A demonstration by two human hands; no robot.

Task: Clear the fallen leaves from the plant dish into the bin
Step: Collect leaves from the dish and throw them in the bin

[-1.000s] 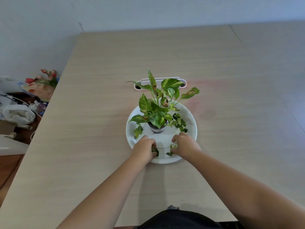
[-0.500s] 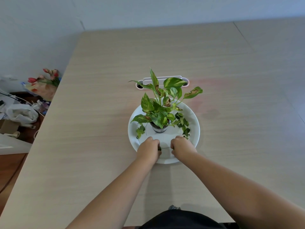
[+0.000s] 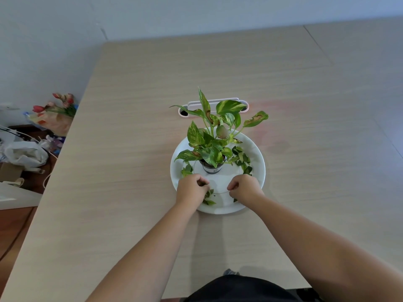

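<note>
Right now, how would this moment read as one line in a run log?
stage: gathering leaves | left hand: closed over fallen leaves | right hand: fingers curled at dish front | more leaves right of pot | bin: not visible

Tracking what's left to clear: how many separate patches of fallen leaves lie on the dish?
3: left of the pot, right of the pot, and by the left hand. More may hide under both hands.

Dish [image 3: 258, 171]: plain white. Plant [image 3: 214, 136], beyond both hands: green leaves with yellow marbling, several with brown patches. Pot [image 3: 212, 168], between and just beyond the hands: dark rim, pale band. Loose leaves [image 3: 241, 159], beyond the right hand [image 3: 244, 187]: dark green with yellow flecks. Bench [image 3: 122, 171]: pale beige wood grain. Flowers [image 3: 54, 105], far beyond the left hand [image 3: 192, 189]: red and pink.
</note>
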